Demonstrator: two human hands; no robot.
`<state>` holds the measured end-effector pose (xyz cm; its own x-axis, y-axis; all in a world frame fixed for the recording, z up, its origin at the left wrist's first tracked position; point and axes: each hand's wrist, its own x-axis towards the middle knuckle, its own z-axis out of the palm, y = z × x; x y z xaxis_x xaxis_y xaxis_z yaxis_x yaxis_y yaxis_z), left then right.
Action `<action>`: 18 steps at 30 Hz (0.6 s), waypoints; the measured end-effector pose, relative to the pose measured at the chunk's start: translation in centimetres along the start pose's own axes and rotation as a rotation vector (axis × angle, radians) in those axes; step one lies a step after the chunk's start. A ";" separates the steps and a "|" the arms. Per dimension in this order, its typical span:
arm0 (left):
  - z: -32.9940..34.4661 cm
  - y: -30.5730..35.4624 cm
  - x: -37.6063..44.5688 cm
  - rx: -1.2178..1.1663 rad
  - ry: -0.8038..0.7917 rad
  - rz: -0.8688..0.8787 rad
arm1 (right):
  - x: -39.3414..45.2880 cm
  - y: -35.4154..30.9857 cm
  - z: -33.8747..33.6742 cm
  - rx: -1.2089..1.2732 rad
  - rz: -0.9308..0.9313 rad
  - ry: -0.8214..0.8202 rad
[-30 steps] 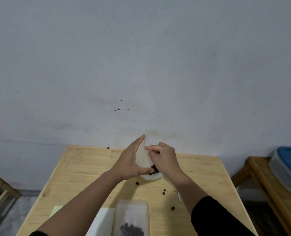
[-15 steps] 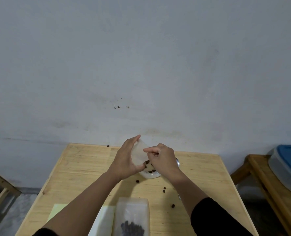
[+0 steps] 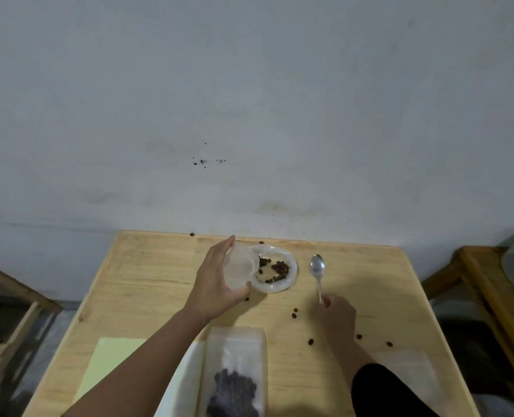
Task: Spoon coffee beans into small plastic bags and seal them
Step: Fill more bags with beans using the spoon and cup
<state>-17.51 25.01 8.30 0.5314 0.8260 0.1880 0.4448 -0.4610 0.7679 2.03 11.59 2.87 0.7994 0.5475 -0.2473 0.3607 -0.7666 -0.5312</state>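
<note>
So my left hand (image 3: 219,284) was gripping an empty little plastic bag (image 3: 240,266) at the dish (image 3: 291,276) of coffee beans (image 3: 279,269) near the tabletop's far edge, while my right hand (image 3: 337,311) pinched the spoon (image 3: 318,273) handle. I figured the trick was holding the bag mouth wide and scooping small, since stray beans (image 3: 294,313) littered the wood.

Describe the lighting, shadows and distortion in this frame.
Head view: dim, soft light; the left hand casts a faint shadow on the table; dull glint on the spoon; wide-angle bending at the edges; the bag at the bottom looks hazy.
</note>
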 end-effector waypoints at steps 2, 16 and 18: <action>0.3 -0.1 0.0 -0.002 -0.004 -0.019 | 0.0 0.7 0.7 -0.048 0.006 0.039; 0.6 -1.0 0.4 -0.020 0.035 -0.125 | 1.5 -0.4 0.6 0.180 0.160 0.082; 0.6 -1.3 0.7 -0.010 0.032 -0.124 | 1.2 -1.2 -0.2 0.276 0.126 0.148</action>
<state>-17.29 25.98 7.01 0.4498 0.8862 0.1106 0.4983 -0.3518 0.7924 2.64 13.08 3.41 0.8978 0.3841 -0.2154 0.1271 -0.6942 -0.7085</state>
